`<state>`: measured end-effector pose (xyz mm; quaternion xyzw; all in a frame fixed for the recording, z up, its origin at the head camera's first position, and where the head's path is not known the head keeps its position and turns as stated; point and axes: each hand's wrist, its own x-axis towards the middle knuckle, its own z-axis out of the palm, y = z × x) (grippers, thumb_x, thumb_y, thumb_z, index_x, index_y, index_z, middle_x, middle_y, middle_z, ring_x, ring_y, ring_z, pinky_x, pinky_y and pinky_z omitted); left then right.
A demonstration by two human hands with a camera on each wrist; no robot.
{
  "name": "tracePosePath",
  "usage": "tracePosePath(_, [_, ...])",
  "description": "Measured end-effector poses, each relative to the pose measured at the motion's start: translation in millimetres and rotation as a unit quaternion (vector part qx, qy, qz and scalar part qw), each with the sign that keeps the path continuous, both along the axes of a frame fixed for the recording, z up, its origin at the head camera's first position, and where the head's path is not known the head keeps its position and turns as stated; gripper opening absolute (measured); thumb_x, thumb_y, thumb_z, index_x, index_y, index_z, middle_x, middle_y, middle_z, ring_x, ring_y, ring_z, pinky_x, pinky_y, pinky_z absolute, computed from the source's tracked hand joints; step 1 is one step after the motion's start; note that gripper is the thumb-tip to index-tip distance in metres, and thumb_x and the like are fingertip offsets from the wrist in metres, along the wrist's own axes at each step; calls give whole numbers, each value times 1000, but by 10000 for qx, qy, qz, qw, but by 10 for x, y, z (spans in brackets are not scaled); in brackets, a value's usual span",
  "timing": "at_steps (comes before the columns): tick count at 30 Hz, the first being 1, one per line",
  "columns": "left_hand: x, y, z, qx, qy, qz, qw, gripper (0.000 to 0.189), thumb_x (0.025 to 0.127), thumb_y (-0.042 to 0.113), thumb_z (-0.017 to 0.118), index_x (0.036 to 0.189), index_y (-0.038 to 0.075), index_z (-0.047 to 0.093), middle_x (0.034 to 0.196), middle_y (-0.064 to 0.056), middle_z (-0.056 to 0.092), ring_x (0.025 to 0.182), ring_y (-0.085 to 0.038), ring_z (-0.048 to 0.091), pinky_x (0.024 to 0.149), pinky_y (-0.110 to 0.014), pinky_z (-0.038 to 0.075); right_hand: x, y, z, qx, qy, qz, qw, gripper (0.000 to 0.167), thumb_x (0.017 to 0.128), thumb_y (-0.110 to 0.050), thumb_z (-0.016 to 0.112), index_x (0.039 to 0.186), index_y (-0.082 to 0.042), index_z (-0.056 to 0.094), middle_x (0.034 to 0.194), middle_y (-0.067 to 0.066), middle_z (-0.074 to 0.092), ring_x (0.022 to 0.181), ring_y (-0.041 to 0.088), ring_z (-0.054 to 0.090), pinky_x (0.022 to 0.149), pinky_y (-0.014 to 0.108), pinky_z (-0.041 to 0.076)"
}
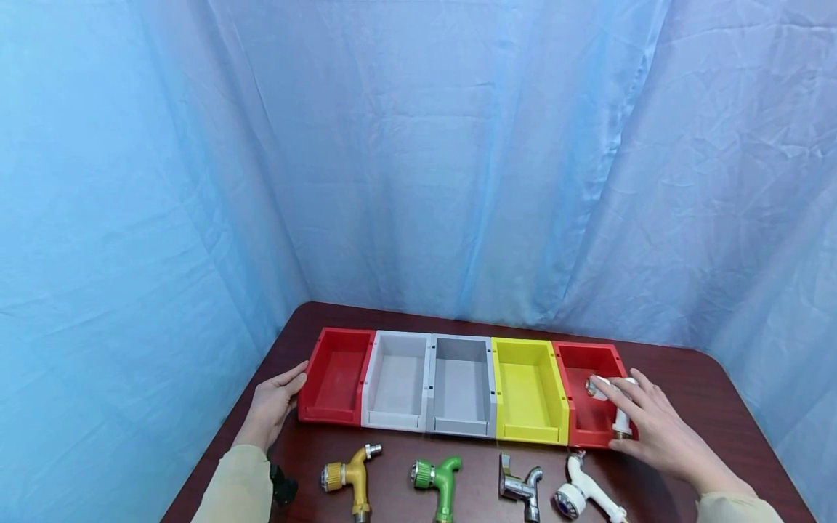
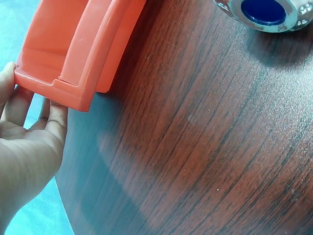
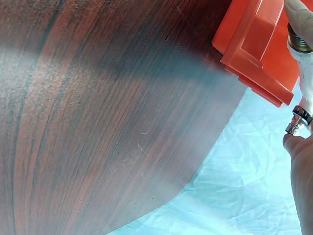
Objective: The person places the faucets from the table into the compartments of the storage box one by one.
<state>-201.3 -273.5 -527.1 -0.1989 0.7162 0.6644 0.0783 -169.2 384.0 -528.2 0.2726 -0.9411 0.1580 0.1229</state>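
Four taps (image 1: 445, 483) on the tabletop (image 1: 395, 479) at lower centre appear yet to be binned, the right grip (image 1: 657, 421) holds a white tap (image 1: 623, 420) at the centre-right red bin (image 1: 588, 350), seemingly mid-placement, and the left grip (image 1: 271, 407) touches the centre-left red bin (image 1: 330, 415), clasp indeterminable.

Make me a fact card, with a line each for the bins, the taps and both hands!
Bin row, left to right: left red bin, light gray bin, darker gray bin, yellow bin, right red bin
Taps on table: yellow tap, green tap, silver tap, white tap
Left hand: holds left red bin's outer side
Right hand: holds second white tap at right red bin
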Motion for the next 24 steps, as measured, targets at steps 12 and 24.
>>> tracePosePath(12, [5,1,-20,-53,-11,24,10000,53,105,30,59,155,18,46,164,-18,32,147,-39,36,116,-51,39,-114,-44,16,174,-319,-142,9992,116,61,-21,99,159,-24,37,146,17,44,142,55,22,120,72,4])
tracePosePath(24, [2,3,-19,-22,38,-24,10000,53,105,30,58,156,19,45,164,-18,33,147,-40,36,115,-52,39,-197,-73,-1,212,-610,-135,9978,111,64,-22,97,158,-26,39,145,14,44,144,56,19,119,73,4])
